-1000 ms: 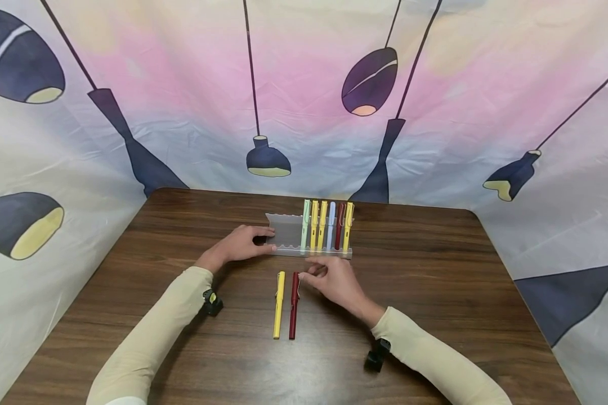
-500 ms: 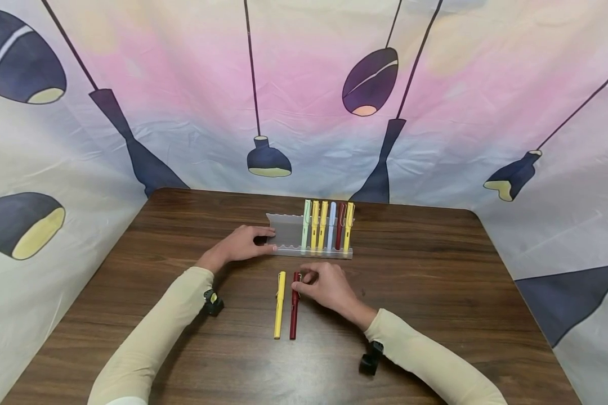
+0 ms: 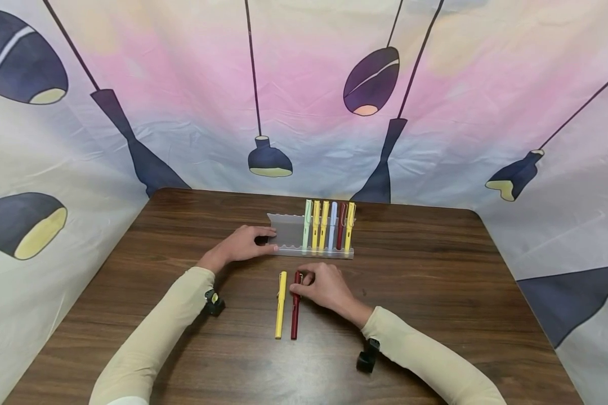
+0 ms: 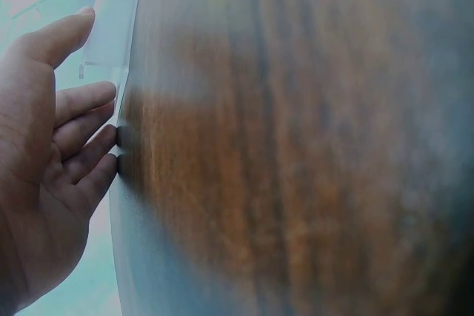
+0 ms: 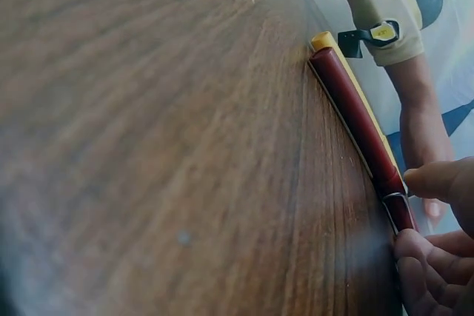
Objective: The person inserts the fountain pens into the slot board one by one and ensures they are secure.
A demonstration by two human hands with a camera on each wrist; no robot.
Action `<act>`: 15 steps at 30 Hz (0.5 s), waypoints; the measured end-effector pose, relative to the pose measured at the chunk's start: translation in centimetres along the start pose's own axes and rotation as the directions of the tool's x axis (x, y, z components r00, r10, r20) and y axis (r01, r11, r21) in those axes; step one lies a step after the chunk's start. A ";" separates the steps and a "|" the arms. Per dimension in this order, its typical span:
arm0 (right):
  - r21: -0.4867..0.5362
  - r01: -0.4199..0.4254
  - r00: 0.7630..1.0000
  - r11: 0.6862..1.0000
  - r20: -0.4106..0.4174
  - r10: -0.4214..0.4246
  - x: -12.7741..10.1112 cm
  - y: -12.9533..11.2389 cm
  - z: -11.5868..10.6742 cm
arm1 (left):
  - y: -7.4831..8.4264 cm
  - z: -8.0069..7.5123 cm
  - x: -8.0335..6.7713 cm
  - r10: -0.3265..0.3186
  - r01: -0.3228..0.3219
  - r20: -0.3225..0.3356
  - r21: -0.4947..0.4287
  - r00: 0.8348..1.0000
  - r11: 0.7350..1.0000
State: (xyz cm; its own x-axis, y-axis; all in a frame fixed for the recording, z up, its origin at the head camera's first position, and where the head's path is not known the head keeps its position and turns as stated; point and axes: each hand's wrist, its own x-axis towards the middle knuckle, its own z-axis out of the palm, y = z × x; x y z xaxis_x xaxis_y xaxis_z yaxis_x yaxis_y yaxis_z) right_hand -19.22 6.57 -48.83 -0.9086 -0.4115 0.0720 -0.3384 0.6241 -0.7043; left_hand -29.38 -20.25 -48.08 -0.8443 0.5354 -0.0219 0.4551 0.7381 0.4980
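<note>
My right hand (image 3: 326, 286) pinches the clip end of a dark red capped pen (image 3: 295, 320) lying on the table, thumb on one side and fingers on the other. In the right wrist view that red pen (image 5: 352, 112) lies close against a yellow one. Just left of it in the head view rests the yellow capped pen (image 3: 281, 306). My left hand (image 3: 240, 243) touches the left end of a clear plastic pen rack (image 3: 289, 232), its fingers fairly straight and the thumb at the front corner. Several pens (image 3: 325, 225), green, yellow, light blue and dark red, lean in the rack's right part.
The dark wooden table (image 3: 425, 270) reaches back to a printed cloth (image 3: 314, 101) with lamp drawings. Each wrist wears a small black camera; the left wrist camera (image 3: 214, 304) sits near the sleeve end.
My right hand has come from the rack's front edge down and left onto the dark red pen and now pinches it. The left hand has stayed at the rack.
</note>
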 end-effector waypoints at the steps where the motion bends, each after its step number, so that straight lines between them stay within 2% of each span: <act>1: -0.002 0.001 1.000 1.000 0.003 -0.001 0.1 0.0 0.0 | 0.0 0.0 0.0 0.001 -0.001 0.000 0.000 1.000 1.000; 9: -0.040 -0.029 0.999 0.999 0.024 0.030 0.5 0.0 0.5 | 0.2 -0.2 0.0 0.013 -0.013 -0.005 0.000 1.000 1.000; 15: -0.028 -0.037 0.999 0.999 0.019 0.038 0.5 -0.2 0.6 | 0.3 -0.3 -0.1 0.010 -0.010 0.002 -0.012 1.000 1.000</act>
State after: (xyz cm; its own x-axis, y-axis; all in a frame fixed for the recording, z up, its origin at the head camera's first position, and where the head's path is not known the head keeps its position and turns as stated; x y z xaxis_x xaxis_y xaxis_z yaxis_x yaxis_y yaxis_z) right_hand -19.47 5.85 -49.09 -0.9159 -0.4002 0.0321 -0.3112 0.6571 -0.6866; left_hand -29.21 -20.15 -47.69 -0.8390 0.5438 -0.0182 0.4605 0.7276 0.5085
